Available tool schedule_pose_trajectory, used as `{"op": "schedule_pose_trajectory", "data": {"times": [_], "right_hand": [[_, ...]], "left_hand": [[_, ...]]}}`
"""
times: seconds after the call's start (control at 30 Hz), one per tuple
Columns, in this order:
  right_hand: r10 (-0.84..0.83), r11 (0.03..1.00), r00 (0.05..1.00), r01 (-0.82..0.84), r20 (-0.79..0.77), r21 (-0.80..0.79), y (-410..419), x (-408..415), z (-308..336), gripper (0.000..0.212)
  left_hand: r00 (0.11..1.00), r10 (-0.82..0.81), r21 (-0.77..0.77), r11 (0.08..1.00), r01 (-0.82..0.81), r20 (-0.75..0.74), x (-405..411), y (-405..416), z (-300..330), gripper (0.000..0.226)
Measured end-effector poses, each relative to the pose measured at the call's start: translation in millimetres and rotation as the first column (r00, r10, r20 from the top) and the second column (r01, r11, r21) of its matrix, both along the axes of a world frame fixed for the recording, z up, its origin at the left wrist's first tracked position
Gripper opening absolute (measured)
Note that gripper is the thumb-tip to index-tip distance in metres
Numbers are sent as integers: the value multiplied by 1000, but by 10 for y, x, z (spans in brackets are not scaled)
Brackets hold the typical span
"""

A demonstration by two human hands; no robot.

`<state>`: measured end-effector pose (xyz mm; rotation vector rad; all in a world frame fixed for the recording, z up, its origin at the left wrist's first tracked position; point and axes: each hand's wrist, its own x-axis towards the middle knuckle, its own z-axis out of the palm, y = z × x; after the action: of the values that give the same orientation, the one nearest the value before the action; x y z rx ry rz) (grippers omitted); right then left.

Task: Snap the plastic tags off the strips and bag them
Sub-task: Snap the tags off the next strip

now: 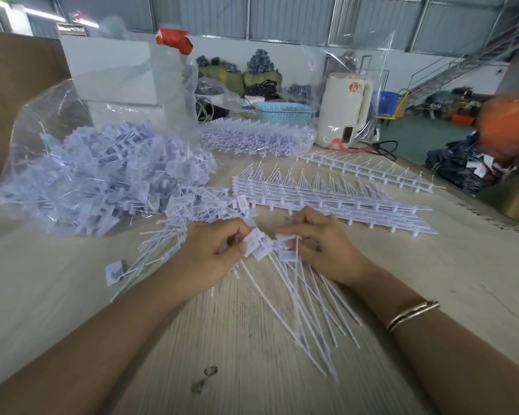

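My left hand (213,250) pinches a small bunch of white plastic tags (258,245) by their flat heads. My right hand (321,247) grips more of the same bunch from the right, and the long thin tails (300,307) fan out toward me over the table. Just beyond my hands lies a stack of tag strips (327,199) with the tags on them. A large clear plastic bag (102,172) at the left holds a heap of loose tags, and its mouth faces my hands.
A loose pile of snapped tags (174,232) lies between the bag and my left hand. More strips (363,169) and a further bundle (255,139) sit behind. A white kettle-like appliance (345,109), a blue basket (282,110) and a cardboard box (18,94) stand at the back.
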<state>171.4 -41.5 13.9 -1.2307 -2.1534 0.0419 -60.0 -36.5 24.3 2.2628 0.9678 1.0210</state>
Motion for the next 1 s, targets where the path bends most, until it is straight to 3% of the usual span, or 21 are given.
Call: {"op": "schedule_pose_trajectory", "data": {"times": [0.13, 0.2, 0.3, 0.37, 0.47, 0.6, 0.73, 1.0], "right_hand": [[-13, 1000, 999, 11, -53, -23, -65, 17, 35, 51], [-27, 995, 996, 34, -79, 90, -114, -34, 85, 53], [57, 946, 995, -81, 85, 314, -182, -207, 141, 39], [50, 862, 973, -157, 227, 481, -177, -304, 122, 31], [36, 788, 978, -155, 206, 596, -143, -310, 128, 20], [-43, 784, 994, -31, 104, 620, -118, -145, 133, 21], [-93, 799, 983, -19, 155, 601, -120, -155, 130, 21], [39, 863, 993, -91, 113, 498, -113, -198, 103, 26]], "left_hand": [[998, -46, -106, 993, 50, 37, -33, 1, 21, 32], [998, -47, -159, 986, 54, 47, -13, -4, 6, 31], [998, -62, -194, 979, 66, 29, 32, -20, -9, 18], [996, -77, -188, 979, 83, 37, 47, -31, -15, 15], [992, -80, -247, 964, 102, 97, 46, -35, 7, 12], [997, -40, -247, 968, 54, 61, 16, -14, 12, 16], [998, -27, -203, 978, 38, 56, 39, -49, 5, 19], [999, -27, -139, 990, 30, 20, 59, -64, 26, 16]]}}
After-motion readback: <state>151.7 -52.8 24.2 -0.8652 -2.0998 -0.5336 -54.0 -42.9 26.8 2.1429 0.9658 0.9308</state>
